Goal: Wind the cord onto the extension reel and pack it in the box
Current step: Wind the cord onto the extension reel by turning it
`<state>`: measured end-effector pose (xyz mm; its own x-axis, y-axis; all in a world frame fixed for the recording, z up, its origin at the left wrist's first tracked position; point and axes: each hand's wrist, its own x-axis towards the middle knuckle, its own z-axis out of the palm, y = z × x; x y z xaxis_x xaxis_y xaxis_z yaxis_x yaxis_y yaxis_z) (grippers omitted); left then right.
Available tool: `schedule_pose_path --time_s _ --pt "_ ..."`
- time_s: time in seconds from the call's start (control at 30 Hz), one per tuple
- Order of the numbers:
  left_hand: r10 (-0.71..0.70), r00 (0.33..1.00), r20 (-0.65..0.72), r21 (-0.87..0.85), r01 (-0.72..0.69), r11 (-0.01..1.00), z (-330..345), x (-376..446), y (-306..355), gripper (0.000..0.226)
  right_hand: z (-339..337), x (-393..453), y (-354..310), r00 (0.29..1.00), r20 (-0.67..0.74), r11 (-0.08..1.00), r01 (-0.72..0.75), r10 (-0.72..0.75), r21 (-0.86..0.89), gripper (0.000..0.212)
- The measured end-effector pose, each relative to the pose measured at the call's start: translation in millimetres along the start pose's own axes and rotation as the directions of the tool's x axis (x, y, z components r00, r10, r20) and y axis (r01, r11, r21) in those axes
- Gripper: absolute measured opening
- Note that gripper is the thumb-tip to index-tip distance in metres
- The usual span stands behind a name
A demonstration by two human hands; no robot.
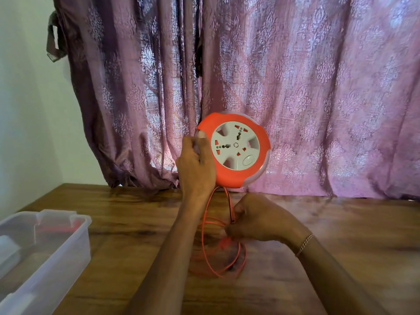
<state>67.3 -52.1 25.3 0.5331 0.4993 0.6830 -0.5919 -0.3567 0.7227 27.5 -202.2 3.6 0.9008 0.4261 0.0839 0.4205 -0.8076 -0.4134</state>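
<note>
A purple patterned curtain (272,76) fills the back, and it hangs down to the far edge of the wooden desk (136,223). A pale wall (22,110) is at the left. On the left side of the desk stands a clear plastic box (56,251) without lid; something red shows through its wall, but I cannot tell what it is. The orange reel (236,151) with its grey socket face is lifted above the desk, in front of the curtain. The left hand (196,164) grips its left rim, thumb on the front. An orange cord (205,223) hangs from the bottom of the reel and lies in loose loops on the desk. The right hand (256,219) is below the reel and pinches this cord. A thin bracelet (304,244) is on the right wrist.
</note>
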Motion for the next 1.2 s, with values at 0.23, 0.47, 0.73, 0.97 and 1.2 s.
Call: schedule_pose_path --time_s 0.23,0.47,0.73,0.97,1.2 --pt "0.018 1.000 0.000 0.000 -0.018 1.000 1.1 -0.6 -5.1 0.035 -4.0 -1.3 3.2 0.988 0.155 0.819 -0.087 -0.003 0.567 0.014" --pt "0.012 1.000 -0.006 -0.002 -0.012 1.000 1.5 0.1 -6.1 0.040 -8.3 -3.5 -4.2 0.984 0.173 0.574 -0.122 -0.035 0.810 0.036" --pt "-0.007 1.000 -0.005 0.009 0.007 1.000 -0.7 0.3 -7.3 0.040 -12.1 -4.9 1.7 0.958 0.234 0.708 -0.049 -0.166 0.705 0.021" --pt "0.005 1.000 -0.011 0.010 -0.005 1.000 -1.2 0.2 -4.9 0.043 -17.9 -8.2 12.4 0.963 0.245 0.874 -0.021 -0.112 0.485 0.043" --pt "0.010 1.000 0.001 0.022 -0.010 1.000 0.1 -0.8 -4.6 0.040 -17.0 -4.7 14.5 0.988 0.124 0.994 0.085 -0.093 0.066 0.019"
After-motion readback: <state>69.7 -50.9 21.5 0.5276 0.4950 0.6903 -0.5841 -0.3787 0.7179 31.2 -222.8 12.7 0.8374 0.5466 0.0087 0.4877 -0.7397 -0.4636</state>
